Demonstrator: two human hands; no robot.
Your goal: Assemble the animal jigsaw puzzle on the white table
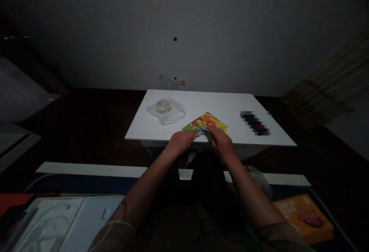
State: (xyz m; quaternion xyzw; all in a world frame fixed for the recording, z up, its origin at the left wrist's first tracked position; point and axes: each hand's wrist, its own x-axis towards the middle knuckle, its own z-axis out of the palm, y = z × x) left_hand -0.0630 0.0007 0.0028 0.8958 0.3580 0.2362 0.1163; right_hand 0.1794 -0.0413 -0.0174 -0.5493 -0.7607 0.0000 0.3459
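Note:
My left hand (182, 142) and my right hand (220, 141) meet above the near edge of the white table. Between their fingertips is a small light-blue and white piece (202, 130), thin like paper; its kind is too small to make out. Both hands are closed, pinching it from either side. Just beyond them a colourful card or booklet (209, 120), yellow, green and red with a cartoon picture, lies flat on the table. The fingers partly cover its near corner.
On the white table (225, 100), a crumpled translucent plastic bag (168, 111) lies left and a dark, pixelated object (255, 123) lies right. Beside my right arm sits an orange box (305, 217). White flat boxes (86, 221) lie at lower left. A wall socket (178, 82) is behind.

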